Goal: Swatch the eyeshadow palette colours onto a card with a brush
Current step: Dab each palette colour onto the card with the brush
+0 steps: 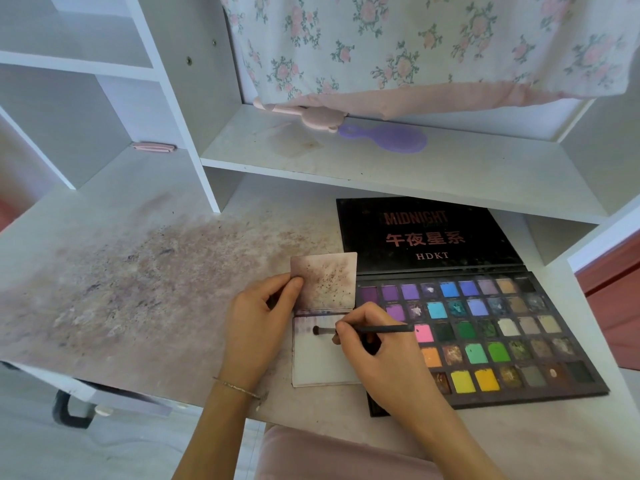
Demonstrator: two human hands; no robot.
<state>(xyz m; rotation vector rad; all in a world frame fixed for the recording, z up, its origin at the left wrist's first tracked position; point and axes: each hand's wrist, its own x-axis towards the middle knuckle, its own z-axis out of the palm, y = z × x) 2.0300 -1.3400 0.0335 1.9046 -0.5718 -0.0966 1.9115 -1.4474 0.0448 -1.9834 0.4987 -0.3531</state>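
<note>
A large open eyeshadow palette [498,337] with several rows of coloured pans lies on the desk at right, its black lid [426,233] folded back. Left of it lies a small white card pad [317,362] with purple smears along its top. My left hand [258,317] pinches a flipped-up, stained page [329,282] of the pad. My right hand [377,348] grips a thin black brush [360,329], whose dark tip rests on the lower card near its top left.
The white desk [138,278] is stained with purple-brown powder to the left. A shelf above holds a purple hairbrush [388,136] and a pink object [311,114]. Floral fabric [415,46] hangs at the back. A pink cushion [329,459] sits below.
</note>
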